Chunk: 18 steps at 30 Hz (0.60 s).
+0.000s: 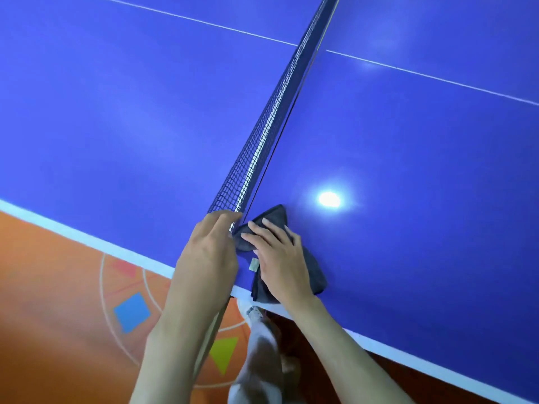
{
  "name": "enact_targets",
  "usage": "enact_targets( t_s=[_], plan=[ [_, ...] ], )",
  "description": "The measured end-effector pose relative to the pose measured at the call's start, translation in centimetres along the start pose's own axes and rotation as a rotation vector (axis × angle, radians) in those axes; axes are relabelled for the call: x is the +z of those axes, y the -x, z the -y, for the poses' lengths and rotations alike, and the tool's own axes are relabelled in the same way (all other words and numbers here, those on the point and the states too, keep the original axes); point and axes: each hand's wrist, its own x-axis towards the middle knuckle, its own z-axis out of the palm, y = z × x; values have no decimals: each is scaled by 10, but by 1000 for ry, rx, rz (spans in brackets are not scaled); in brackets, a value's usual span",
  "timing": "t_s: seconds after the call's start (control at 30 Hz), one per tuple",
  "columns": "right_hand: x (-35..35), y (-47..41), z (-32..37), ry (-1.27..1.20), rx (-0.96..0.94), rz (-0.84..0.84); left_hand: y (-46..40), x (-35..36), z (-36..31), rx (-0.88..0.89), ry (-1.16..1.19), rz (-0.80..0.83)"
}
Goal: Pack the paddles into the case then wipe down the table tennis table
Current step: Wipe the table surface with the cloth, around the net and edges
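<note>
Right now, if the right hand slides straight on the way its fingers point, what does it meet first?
The right hand, flat on the dark cloth, points up-left at the net. It would likely meet the net's bottom edge first, close to the left hand; depth is uncertain.

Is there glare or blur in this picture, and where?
Head view: a bright lamp reflection glares on the blue table just beyond the dark cloth; fainter sheen patches further away; the orange floor looks soft; the table's edge curves from wide-angle distortion.
</note>
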Motion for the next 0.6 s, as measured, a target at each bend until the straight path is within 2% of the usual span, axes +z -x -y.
enact_targets(
  t_s=[0.33, 0.5, 0.6],
  plan=[
    [-3, 82, 57, -26, 172, 75, 45, -39, 10, 125, -36, 112],
    [-12, 98, 71, -48, 276, 153, 55, -63, 27, 81, 54, 145],
    [-23, 105, 77, -155, 357, 107, 58, -84, 38, 121, 60, 213]
  ],
)
